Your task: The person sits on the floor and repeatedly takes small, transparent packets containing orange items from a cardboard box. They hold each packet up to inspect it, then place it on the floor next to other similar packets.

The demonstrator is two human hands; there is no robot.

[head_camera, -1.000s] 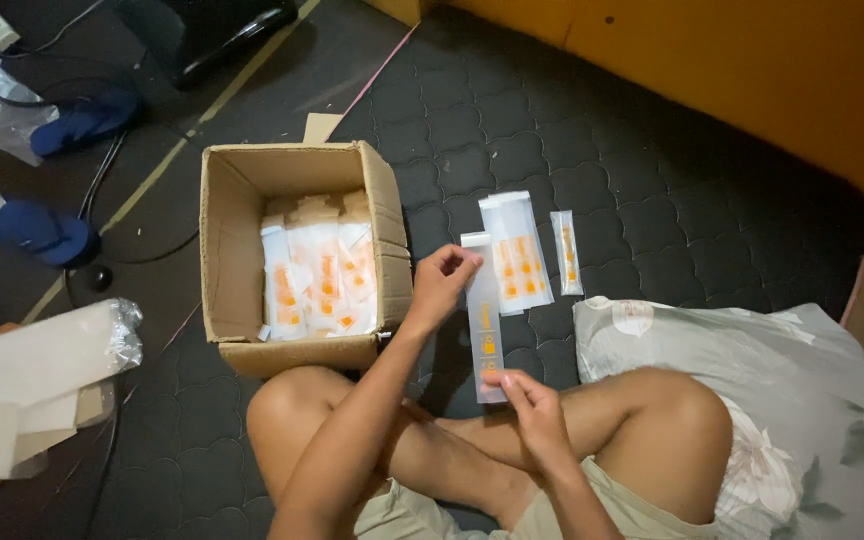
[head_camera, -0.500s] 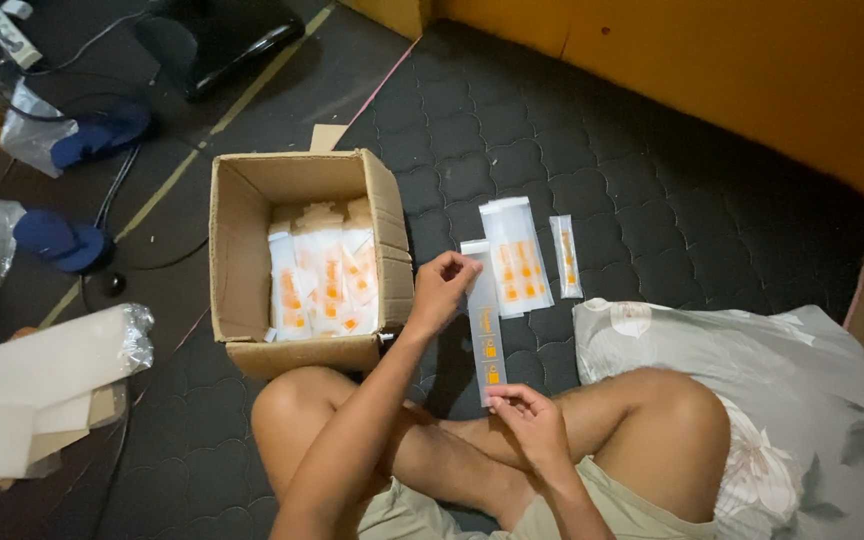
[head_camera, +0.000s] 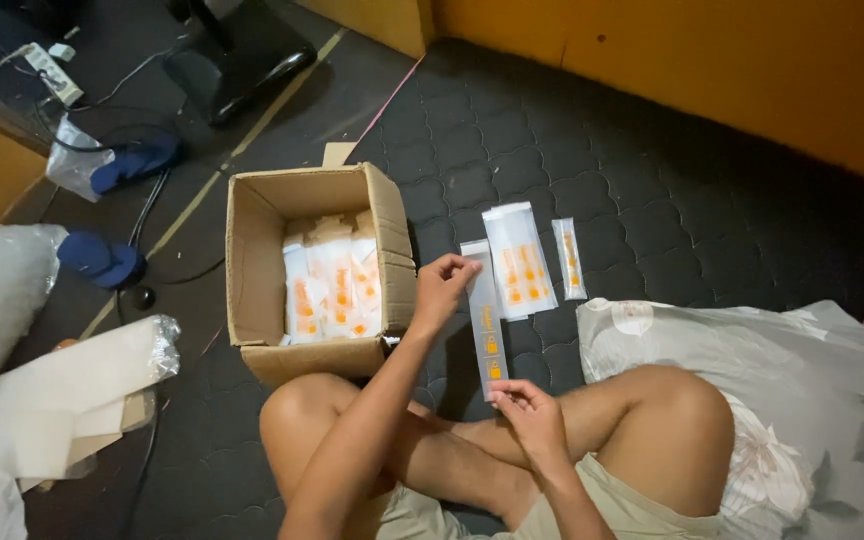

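Observation:
I sit cross-legged on a dark quilted mat. A long narrow white strip packet with orange marks (head_camera: 486, 322) stretches between my hands. My left hand (head_camera: 439, 291) grips its upper part with the fingertips, right beside the cardboard box (head_camera: 252, 262). My right hand (head_camera: 532, 416) pinches its lower end above my legs. The open box holds several white and orange packets (head_camera: 332, 290) standing upright. Just beyond the strip, a wider packet (head_camera: 519, 258) and a small narrow one (head_camera: 569, 258) lie flat on the mat.
A grey floral pillow (head_camera: 792, 370) lies at my right. On my left are a plastic-wrapped white roll (head_camera: 82, 378) and two blue slippers (head_camera: 102, 258); cables and a black stand base (head_camera: 237, 55) lie further back. An orange wall (head_camera: 712, 60) borders the mat.
Both hands keep hold of the strip in much the same place. The view has drifted slightly, so the box and packets sit a little further right in the frame.

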